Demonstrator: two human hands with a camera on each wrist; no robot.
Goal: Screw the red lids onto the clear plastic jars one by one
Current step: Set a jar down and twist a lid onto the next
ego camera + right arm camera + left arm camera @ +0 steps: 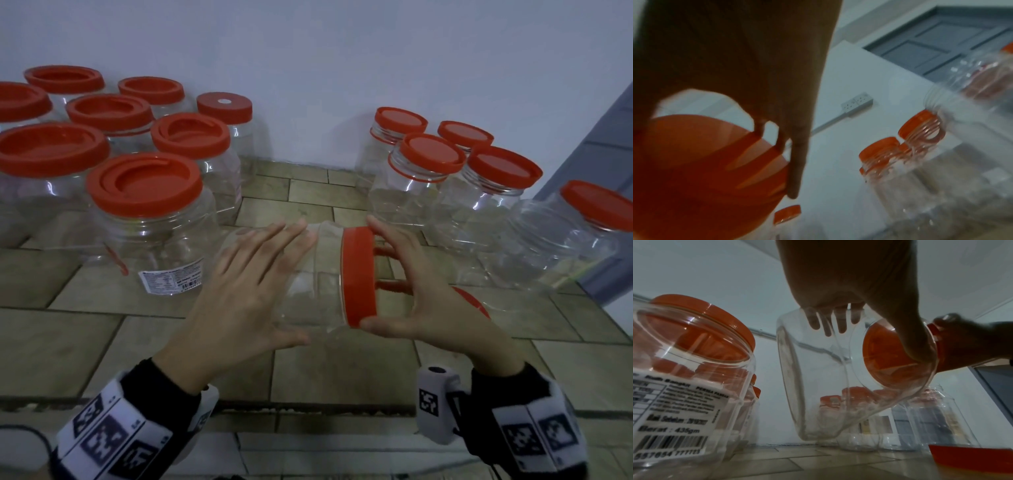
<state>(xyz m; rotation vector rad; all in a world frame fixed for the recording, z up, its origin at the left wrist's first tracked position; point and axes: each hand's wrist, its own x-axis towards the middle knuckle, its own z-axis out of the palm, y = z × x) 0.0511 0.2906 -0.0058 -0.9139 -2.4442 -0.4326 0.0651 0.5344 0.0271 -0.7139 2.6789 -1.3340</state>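
In the head view, a clear jar (308, 277) is held on its side above the tiled floor (102, 335), between the two hands. The left hand (239, 291) is laid over the jar's body with fingers spread and nearly straight, the thumb placed under the near side. The right hand (421, 294) is cupped around the red lid (359, 277) at the jar's mouth: the thumb is pressed to the lid's near rim, the forefinger reaches over its far rim, and the other fingers are bent behind its face. A loose red lid (474, 303) is seen on the floor just beyond the right hand. A group of capped jars (147, 205) stands to the left of the left hand, and another group (445, 185) beyond the right hand, against the white wall (325, 68).

In the left wrist view, the left hand (849, 288) is seen from below, its fingertips (840, 321) lying flat on the jar (818, 386). The lid (890, 356) is seen through the jar's neck, with the right hand (972, 340) gripping its rim. A labelled jar (684, 378) stands to the left.

The right wrist view is blurred. The right hand (735, 65) is shown with fingers stretched over the lid (705, 170); how firmly it is gripped cannot be told here. Capped jars (900, 154) and a grey door (941, 43) lie beyond.
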